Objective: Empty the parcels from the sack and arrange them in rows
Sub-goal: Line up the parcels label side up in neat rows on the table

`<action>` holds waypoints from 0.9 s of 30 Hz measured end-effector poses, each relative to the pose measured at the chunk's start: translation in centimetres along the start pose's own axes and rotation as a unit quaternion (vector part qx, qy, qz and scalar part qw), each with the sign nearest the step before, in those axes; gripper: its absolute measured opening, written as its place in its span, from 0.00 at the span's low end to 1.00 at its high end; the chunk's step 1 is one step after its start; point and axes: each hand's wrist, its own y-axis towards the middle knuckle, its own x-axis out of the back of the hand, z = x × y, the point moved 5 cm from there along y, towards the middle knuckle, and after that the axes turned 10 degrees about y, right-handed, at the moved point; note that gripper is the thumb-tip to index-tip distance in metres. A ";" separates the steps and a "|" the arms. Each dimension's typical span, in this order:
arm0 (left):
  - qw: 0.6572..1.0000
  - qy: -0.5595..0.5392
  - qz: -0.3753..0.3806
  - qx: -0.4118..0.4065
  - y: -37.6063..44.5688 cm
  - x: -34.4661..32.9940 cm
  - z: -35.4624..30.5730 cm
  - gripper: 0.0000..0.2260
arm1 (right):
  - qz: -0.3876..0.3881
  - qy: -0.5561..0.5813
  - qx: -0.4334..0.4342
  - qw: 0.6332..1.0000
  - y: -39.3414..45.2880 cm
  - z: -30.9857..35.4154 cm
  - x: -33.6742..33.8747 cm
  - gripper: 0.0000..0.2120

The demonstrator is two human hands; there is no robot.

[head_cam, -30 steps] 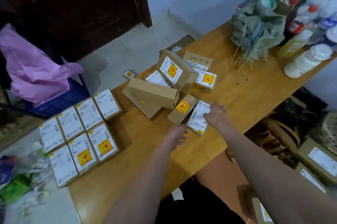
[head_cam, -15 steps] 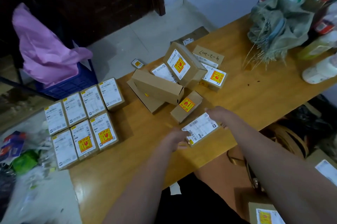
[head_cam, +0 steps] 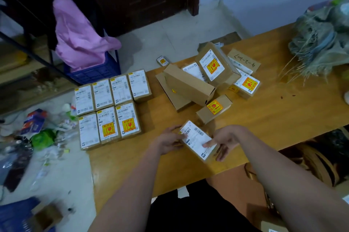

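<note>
Two hands hold one small parcel [head_cam: 197,140] near the front edge of the wooden worktop [head_cam: 283,118], its white label facing up. The left hand [head_cam: 169,142] grips the parcel's left end with fingers curled round it; the right hand [head_cam: 222,142] clasps the right side, thumb lying on the label and fingers under the edge. I cannot tell whether the parcel rests on the worktop or is lifted just off it.

Seven labelled parcels [head_cam: 111,108] lie flat at the worktop's left end, touching one another in two rows — four at the back, three in front. A loose heap of boxes [head_cam: 205,82] sits further back, well apart from the rows, with some boxes leaning on others. The grey woven sack [head_cam: 321,42] lies crumpled at the far right — frayed strands hang from it.
</note>
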 end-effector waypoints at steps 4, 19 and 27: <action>0.993 -0.079 -0.039 -0.072 -1.5 3.5 -0.7 0.21 | -0.004 -0.073 0.069 0.995 -0.4 2.7 -2.9 0.51; 0.831 0.298 -0.415 -0.221 -6.3 15.8 -0.4 0.15 | -0.230 0.053 0.286 0.928 1.5 12.9 -10.4 0.15; 0.826 0.282 -0.472 -0.127 -7.8 22.9 3.7 0.20 | -0.283 -0.003 0.269 0.921 3.4 15.9 -12.9 0.15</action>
